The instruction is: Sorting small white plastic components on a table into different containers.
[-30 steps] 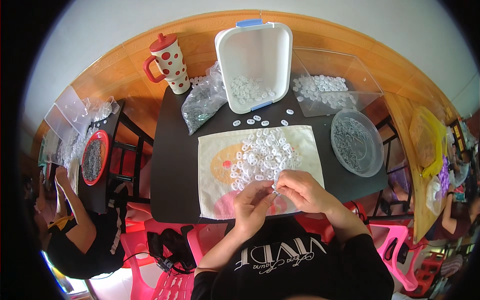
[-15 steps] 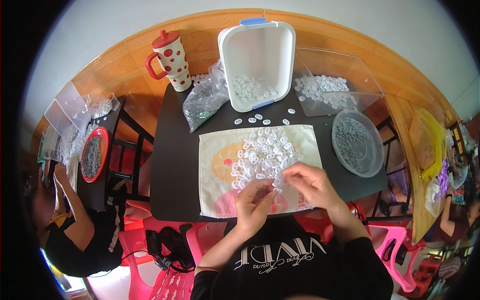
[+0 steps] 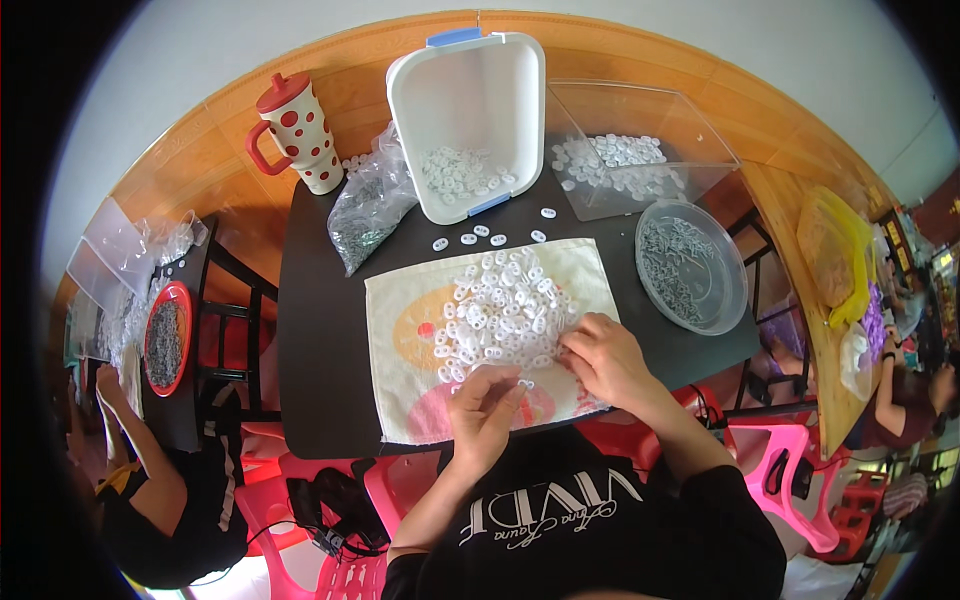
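Note:
A heap of small white oval plastic pieces (image 3: 508,308) lies on a cream cloth (image 3: 385,315) with orange and pink prints. My left hand (image 3: 484,418) is at the near edge of the heap, thumb and forefinger curled toward each other. A small white plastic piece (image 3: 527,384) shows at their tips. To its right, my right hand (image 3: 606,362) rests at the heap's right edge with its fingers bent together among the pieces. What those fingertips hold, if anything, is hidden.
Behind the cloth stand a white bin (image 3: 468,125), a bag of grey bits (image 3: 370,205) and a spotted tumbler (image 3: 302,135). A clear box (image 3: 640,165) and a round tub of thin grey pieces (image 3: 690,265) stand right. At left, a person (image 3: 165,480) sits near a red tray (image 3: 168,338).
My right hand has moved away from my left hand, down onto the heap's right edge. The whole view has shifted, so the table sits farther left.

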A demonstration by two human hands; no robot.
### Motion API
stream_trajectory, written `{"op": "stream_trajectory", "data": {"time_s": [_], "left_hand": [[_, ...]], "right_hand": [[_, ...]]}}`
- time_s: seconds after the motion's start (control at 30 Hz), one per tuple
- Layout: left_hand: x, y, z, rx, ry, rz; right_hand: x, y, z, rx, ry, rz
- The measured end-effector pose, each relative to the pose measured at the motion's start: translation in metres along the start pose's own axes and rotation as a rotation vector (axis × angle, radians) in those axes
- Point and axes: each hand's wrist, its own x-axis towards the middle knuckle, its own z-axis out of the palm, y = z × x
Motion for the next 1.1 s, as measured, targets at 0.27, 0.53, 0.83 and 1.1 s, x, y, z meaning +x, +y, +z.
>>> {"op": "stream_trajectory", "data": {"time_s": [0.27,0.53,0.83,1.1], "left_hand": [[-0.001,0.002,0.001,0.004,-0.009,0.003],[-0.001,0.001,-0.004,0.021,-0.031,-0.001],[-0.001,0.005,-0.001,0.037,-0.033,0.011],[0.003,0.004,0.000,-0.002,-0.046,0.053]], "right_hand": [[-0.012,0.012,-0.002,0.166,0.002,0.002],[-0.016,0.014,-0.019,0.369,-0.058,0.024],[-0.005,0.005,-0.022,0.082,-0.129,-0.138],[-0.013,0.007,-0.028,0.025,-0.232,-0.084]]}}
